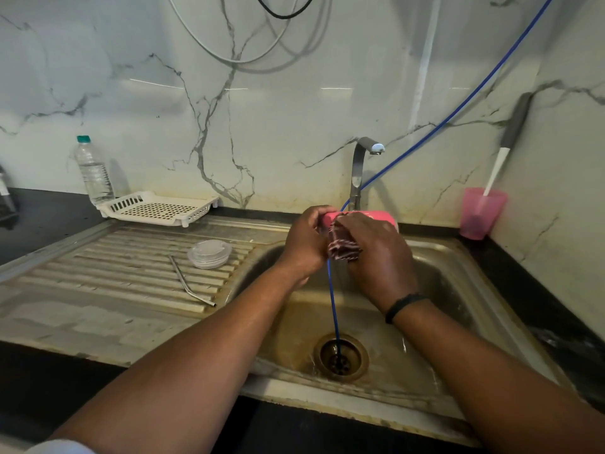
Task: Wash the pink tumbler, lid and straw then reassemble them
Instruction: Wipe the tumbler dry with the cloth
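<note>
At frame centre, over the sink (458, 276), the left hand (302, 245) grips one end of the pink tumbler (376, 215), which lies sideways and is mostly hidden behind both hands. The right hand (376, 253) clutches a striped scrub cloth (342, 247) against it. The clear lid (209, 253) and bent metal straw (190, 283) lie on the drainboard at left.

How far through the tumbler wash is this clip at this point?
Early. Done: the tumbler is taken apart, with the lid and straw lying on the drainboard. In hand: the left hand holds the pink tumbler over the sink while the right hand works a scrub pad on it. Left: lid, straw, reassembly.
</note>
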